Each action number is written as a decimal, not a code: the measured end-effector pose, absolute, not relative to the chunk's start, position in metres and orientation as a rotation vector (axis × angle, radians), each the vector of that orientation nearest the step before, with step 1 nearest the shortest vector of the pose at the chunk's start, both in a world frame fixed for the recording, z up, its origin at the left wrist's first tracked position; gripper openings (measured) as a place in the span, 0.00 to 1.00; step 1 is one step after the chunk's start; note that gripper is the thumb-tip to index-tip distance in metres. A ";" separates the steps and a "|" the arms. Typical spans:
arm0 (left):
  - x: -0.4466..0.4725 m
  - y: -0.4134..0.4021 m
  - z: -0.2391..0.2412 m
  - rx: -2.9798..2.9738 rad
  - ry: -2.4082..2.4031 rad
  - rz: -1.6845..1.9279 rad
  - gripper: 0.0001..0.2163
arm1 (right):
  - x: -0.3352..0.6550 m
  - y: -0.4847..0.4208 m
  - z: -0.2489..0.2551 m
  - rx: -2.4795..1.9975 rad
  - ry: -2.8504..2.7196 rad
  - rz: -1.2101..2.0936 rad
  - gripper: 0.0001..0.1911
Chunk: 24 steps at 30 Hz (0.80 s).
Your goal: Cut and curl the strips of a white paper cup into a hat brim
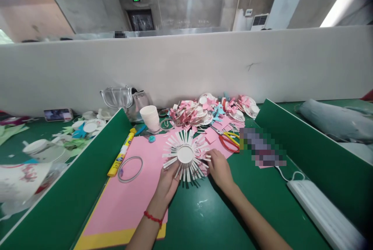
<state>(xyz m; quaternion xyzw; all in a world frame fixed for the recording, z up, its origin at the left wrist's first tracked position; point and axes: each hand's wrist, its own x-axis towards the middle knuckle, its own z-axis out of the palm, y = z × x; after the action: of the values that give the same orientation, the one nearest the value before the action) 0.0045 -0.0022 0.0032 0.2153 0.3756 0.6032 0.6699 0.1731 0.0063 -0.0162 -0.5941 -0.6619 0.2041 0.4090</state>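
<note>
A white paper cup cut into radiating strips [185, 153] lies upside down on the pink sheet [128, 199], fanned out like a sun. My left hand [168, 182], with a red string at its wrist, holds the strips at its lower left edge. My right hand [218, 168] pinches strips on its right side. Both hands have their fingers closed on the paper strips.
A stack of white paper cups [150, 118], a yellow glue tube [121, 152], a wire ring [130, 169] and red-and-yellow scissors [229, 141] lie nearby. A heap of finished pink and white paper flowers [210, 112] is behind. Green dividers [309, 149] flank the desk.
</note>
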 end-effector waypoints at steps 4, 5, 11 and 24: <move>0.013 -0.003 -0.001 0.528 0.869 1.345 0.12 | 0.182 -0.004 -0.014 -1.332 -1.389 0.870 0.22; 0.017 -0.003 -0.002 0.542 0.874 1.336 0.12 | 0.182 -0.005 -0.014 -1.287 -1.337 0.941 0.20; 0.032 -0.004 -0.006 0.631 0.929 1.210 0.12 | 0.187 -0.002 -0.013 -1.167 -1.065 1.121 0.19; 0.032 -0.010 -0.008 0.892 0.957 1.099 0.12 | 0.210 0.003 -0.015 -1.241 -0.864 1.200 0.28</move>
<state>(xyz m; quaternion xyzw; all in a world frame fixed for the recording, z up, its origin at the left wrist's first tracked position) 0.0321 -0.0098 -0.0079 0.3936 0.4223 0.4852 0.6567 0.2102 0.0031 -0.0148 -0.5284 -0.3681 0.5112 0.5692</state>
